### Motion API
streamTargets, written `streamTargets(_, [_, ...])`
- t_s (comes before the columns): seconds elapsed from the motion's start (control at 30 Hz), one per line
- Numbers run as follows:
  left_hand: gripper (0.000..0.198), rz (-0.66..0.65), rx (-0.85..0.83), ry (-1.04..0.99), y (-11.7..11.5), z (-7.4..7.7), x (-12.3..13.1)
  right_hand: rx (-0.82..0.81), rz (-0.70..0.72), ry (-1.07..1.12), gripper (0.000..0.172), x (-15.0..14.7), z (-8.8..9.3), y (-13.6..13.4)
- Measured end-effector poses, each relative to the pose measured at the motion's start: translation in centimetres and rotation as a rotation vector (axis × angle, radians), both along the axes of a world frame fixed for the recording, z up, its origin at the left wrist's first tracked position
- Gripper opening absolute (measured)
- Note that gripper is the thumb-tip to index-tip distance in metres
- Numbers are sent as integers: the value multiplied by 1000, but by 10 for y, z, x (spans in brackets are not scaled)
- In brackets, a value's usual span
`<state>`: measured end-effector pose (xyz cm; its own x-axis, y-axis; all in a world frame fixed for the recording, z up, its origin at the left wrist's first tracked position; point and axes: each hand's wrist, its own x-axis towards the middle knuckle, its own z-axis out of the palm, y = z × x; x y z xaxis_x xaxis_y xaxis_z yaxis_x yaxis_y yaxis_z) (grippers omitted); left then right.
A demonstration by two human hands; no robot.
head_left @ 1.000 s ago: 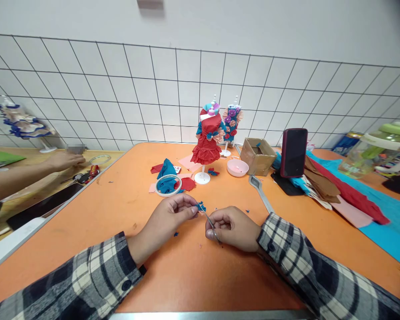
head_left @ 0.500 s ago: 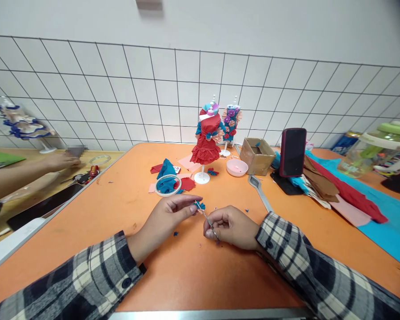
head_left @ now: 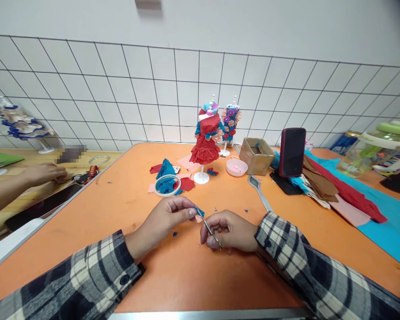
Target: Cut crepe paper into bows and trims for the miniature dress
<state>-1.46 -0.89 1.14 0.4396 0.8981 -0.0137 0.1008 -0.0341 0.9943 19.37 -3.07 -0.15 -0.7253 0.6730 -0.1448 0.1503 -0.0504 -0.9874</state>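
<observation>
My left hand [head_left: 169,218] is closed, pinching a small blue crepe-paper piece [head_left: 200,212] between thumb and fingertips. A bit of pale pink paper [head_left: 199,219] shows just below it. Thin silver tweezers [head_left: 208,227] slant across my right hand [head_left: 229,231], whose fingers are closed around them. Their tips meet the blue piece at the left fingertips. Behind the hands, a miniature mannequin in a red ruffled dress [head_left: 206,138] stands on a white base, with blue and pink flowers at its waist.
A white hoop [head_left: 167,194] lies by blue crepe paper [head_left: 166,171]. Farther back are a pink bowl [head_left: 236,167], a cardboard box [head_left: 256,158] and a second mannequin [head_left: 231,120]. A phone [head_left: 292,152] stands at right. Another person's hand [head_left: 46,172] rests over the left table.
The blue piece and the tweezers have tilted and shifted slightly downward between my hands. At left, the other person's hand has drawn back to the left from a blurred-out item.
</observation>
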Motion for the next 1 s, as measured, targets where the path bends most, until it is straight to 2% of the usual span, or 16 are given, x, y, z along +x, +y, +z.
streamTargets(0.2, [21, 11, -19, 32, -2, -5, 2, -60, 2, 24, 40, 3, 0, 1])
streamTargets(0.57, [19, -15, 12, 68, -1, -3, 2, -144, -7, 72, 38, 0, -5, 1])
streamTargets(0.73, [20, 89, -13, 47, 1, -6, 2, -128, -17, 85, 46, 6, -3, 6])
streamTargets(0.83, [22, 107, -38, 31, 5, -8, 2, 44, -240, -54, 49, 18, -2, 19])
streamTargets(0.9, [23, 90, -64, 11, 5, -8, 2, 302, -442, -285, 39, 29, -1, 31])
streamTargets(0.97, [24, 86, -80, 8, 4, -8, 3, 573, -558, -568, 31, 39, -1, 42])
streamTargets(1.0, [25, 84, -85, 9, 3, -8, 3, 636, -591, -682, 27, 44, -2, 46])
